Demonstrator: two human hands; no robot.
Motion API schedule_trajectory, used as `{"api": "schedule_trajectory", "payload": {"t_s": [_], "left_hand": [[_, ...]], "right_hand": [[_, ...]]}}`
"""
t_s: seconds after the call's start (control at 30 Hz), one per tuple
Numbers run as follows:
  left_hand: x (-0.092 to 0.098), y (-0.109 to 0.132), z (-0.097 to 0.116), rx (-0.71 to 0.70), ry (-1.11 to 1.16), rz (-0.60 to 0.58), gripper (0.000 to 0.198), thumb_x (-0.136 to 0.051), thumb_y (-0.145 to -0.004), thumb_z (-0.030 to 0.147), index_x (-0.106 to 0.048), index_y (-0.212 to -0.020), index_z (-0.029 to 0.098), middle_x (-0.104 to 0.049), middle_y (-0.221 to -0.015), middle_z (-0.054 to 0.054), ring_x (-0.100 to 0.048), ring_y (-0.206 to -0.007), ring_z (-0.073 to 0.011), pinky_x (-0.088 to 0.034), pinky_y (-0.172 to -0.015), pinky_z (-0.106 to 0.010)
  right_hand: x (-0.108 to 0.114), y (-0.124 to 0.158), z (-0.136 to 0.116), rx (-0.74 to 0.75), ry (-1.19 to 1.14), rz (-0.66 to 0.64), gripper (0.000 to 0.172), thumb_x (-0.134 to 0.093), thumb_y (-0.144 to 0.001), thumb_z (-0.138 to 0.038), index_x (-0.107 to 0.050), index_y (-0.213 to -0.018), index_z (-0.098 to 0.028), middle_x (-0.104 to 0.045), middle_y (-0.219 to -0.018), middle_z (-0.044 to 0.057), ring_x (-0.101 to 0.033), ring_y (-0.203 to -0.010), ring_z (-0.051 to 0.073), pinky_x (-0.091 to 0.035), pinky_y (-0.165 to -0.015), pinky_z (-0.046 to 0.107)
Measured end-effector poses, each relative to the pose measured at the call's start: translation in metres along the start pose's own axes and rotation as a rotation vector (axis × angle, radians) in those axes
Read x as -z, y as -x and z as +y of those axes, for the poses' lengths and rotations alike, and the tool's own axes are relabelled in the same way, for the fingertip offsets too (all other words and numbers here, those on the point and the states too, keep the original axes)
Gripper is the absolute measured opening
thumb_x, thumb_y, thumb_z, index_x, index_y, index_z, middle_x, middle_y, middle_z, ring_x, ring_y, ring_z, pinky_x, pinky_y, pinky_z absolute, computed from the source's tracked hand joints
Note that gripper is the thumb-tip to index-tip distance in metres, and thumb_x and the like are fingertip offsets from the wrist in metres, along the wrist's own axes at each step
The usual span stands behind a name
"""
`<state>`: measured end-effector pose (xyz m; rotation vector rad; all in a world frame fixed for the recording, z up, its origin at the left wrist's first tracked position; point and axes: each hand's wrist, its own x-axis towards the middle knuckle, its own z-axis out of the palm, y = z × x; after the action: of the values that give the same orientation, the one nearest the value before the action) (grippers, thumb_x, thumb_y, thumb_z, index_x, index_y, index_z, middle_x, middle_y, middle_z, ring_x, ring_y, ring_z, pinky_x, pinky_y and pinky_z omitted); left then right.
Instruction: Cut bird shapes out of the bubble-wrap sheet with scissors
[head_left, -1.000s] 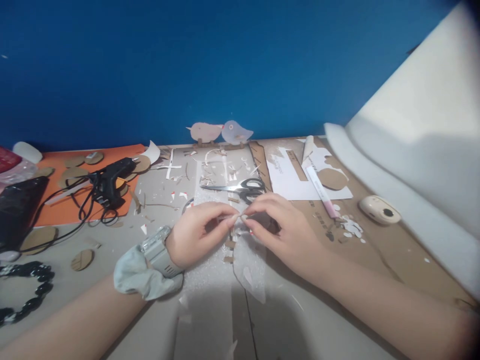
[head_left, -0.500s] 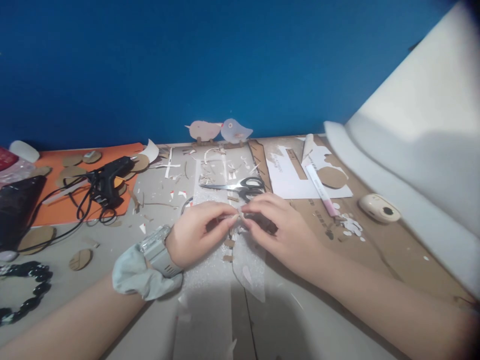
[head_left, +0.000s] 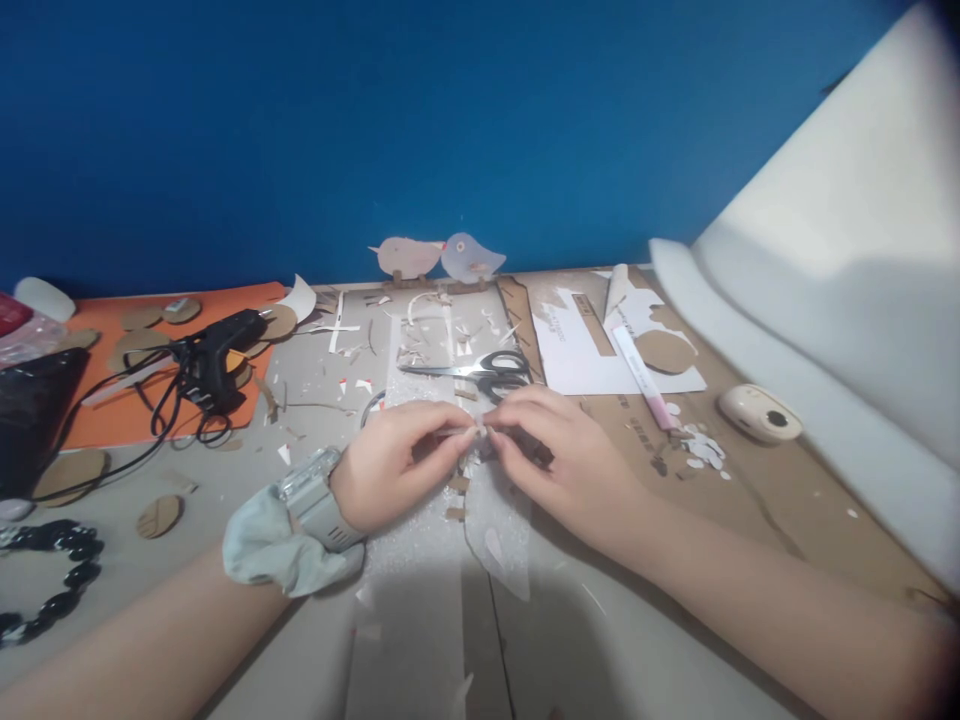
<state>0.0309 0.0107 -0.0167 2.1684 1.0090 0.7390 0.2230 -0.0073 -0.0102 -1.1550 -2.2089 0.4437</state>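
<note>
My left hand (head_left: 409, 460) and my right hand (head_left: 547, 450) meet near the middle of the table, thumbs and forefingers pinched tip to tip. Between the fingertips is something tiny and pale that I cannot make out. Beneath them lies a whitish bird-shaped cutout (head_left: 499, 540), with small cardboard tabs (head_left: 456, 514) along its left edge. It rests partly on a strip of bubble wrap (head_left: 412, 535). Just beyond my fingers lie black-handled scissors (head_left: 480, 370), blades pointing left.
A black glue gun (head_left: 221, 360) and cardboard discs (head_left: 142, 350) lie on an orange sheet (head_left: 97, 405) at left. Two paper birds (head_left: 472, 258) stand by the blue wall. At right are a white-and-pink marker (head_left: 641, 375), white paper (head_left: 566, 370), paper bits (head_left: 703, 450) and a cream case (head_left: 759, 414).
Both hands stay pinched together in nearly the same place, with only a slight shift of the fingertips. The things on the table have not visibly moved.
</note>
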Motion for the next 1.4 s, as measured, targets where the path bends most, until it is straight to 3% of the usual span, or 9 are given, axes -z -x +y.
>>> {"api": "schedule_trajectory", "payload": {"t_s": [0.5,1.0,1.23,1.4], "left_hand": [[-0.0005,0.0000,0.0014,0.000,-0.019,-0.016,0.015,-0.046,-0.086,0.021,-0.060,-0.088,0.018,-0.066,-0.081,-0.001,-0.058,-0.073,-0.0119,-0.043,-0.068,-0.022],[0.0040,-0.0015,0.0009,0.077,0.099,-0.115,0.014,-0.045,-0.085,0.021,-0.057,-0.081,0.016,-0.060,-0.073,0.000,-0.054,-0.067,-0.0116,-0.042,-0.063,-0.023],[0.0012,0.0001,0.0017,0.014,-0.028,-0.020,0.014,-0.047,-0.085,0.027,-0.057,-0.086,0.017,-0.061,-0.081,-0.003,-0.055,-0.076,-0.0144,-0.043,-0.071,-0.027],[-0.0004,-0.0008,0.0043,-0.041,-0.098,-0.033,0.013,-0.045,-0.085,0.021,-0.058,-0.085,0.017,-0.062,-0.080,-0.003,-0.055,-0.076,-0.0146,-0.042,-0.072,-0.027]], "right_hand": [[-0.0004,-0.0012,-0.0002,0.034,0.028,-0.083,0.015,-0.040,-0.088,-0.017,-0.055,-0.087,-0.016,-0.056,-0.084,0.002,-0.049,-0.080,0.012,-0.039,-0.072,0.026],[0.0007,-0.0014,-0.0009,0.036,0.001,-0.109,0.009,-0.043,-0.084,-0.015,-0.052,-0.080,-0.017,-0.051,-0.078,0.001,-0.046,-0.072,0.012,-0.037,-0.064,0.025],[0.0009,-0.0001,0.0012,0.078,0.160,-0.070,0.012,-0.042,-0.085,-0.018,-0.054,-0.084,-0.016,-0.054,-0.080,0.005,-0.048,-0.076,0.017,-0.038,-0.069,0.032],[-0.0005,0.0023,0.0012,0.128,0.240,-0.073,0.015,-0.041,-0.085,-0.019,-0.055,-0.088,-0.015,-0.057,-0.088,0.009,-0.048,-0.083,0.021,-0.038,-0.075,0.037]]}}
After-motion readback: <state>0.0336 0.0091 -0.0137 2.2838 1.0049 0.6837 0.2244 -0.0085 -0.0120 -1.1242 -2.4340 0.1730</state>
